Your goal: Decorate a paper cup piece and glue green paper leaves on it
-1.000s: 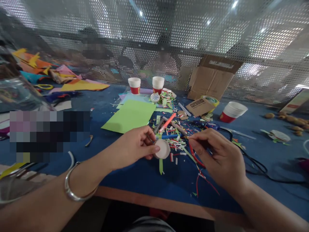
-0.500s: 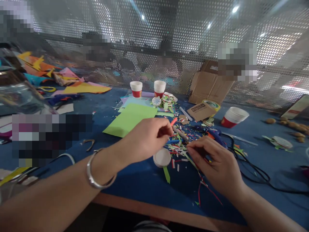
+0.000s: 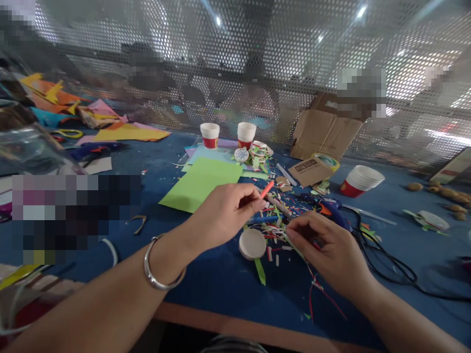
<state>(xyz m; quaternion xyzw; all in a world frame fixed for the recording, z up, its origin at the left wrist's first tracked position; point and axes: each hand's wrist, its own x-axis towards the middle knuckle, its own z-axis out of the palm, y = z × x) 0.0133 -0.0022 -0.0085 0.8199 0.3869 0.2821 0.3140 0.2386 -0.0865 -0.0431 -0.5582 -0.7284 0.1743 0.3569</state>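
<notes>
My left hand (image 3: 231, 208) pinches an orange-red pen-like stick (image 3: 267, 189), whose tip points up and to the right. Close beside it, a thin grey rod (image 3: 278, 205) lies slanted over the paper scraps. My right hand (image 3: 327, 245) has thumb and forefinger pressed together above the scraps; what they hold, if anything, I cannot make out. Just below my left fingers sits a round white disc (image 3: 252, 244) with a green paper strip (image 3: 260, 272) at its lower edge. A blue pen-like stick (image 3: 263, 219) lies between the hands, partly covered by scraps.
Green paper sheets (image 3: 200, 186) lie left of centre. Paper cups (image 3: 210, 135) stand at the back, with another stack (image 3: 362, 180) at right. A blue glue gun (image 3: 336, 213) and black cable (image 3: 390, 255) lie beside my right hand. A cardboard box (image 3: 324, 132) leans against the mesh.
My left hand has turned slightly, and more of the orange-red stick shows. The right hand has barely moved. The view has shifted a little.
</notes>
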